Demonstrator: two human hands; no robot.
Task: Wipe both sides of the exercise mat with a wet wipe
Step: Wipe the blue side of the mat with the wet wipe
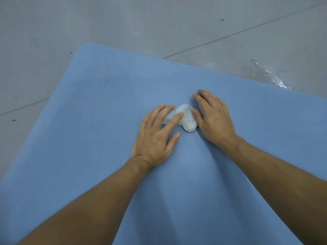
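Mat: your blue exercise mat [88,138] lies flat on the floor [88,23], and both your hands rest on it. It spreads out under and around them. Its far edge runs beyond your fingertips, and one rounded corner lies ahead and to the left of your left hand.
Wipe: the white wet wipe [188,121] sits crumpled on the mat, right between your two hands and touching both.
Left hand: your left hand [155,138] lies palm down, flat and open, with the fingers straight and slightly spread. The forefinger lies across the left part of the wipe and presses it onto the mat.
Right hand: your right hand [215,119] also lies palm down and open, its fingers straight and spread on the mat. The thumb rests against the wipe's right side without curling round it.
Forearms: both are bare and run back toward you over the mat.
Floor: grey tiles with thin joint lines. A shiny wet patch [276,78] lies just past the mat's far edge, ahead and to the right of your right hand. A few small dark specks [221,19] dot the tiles.
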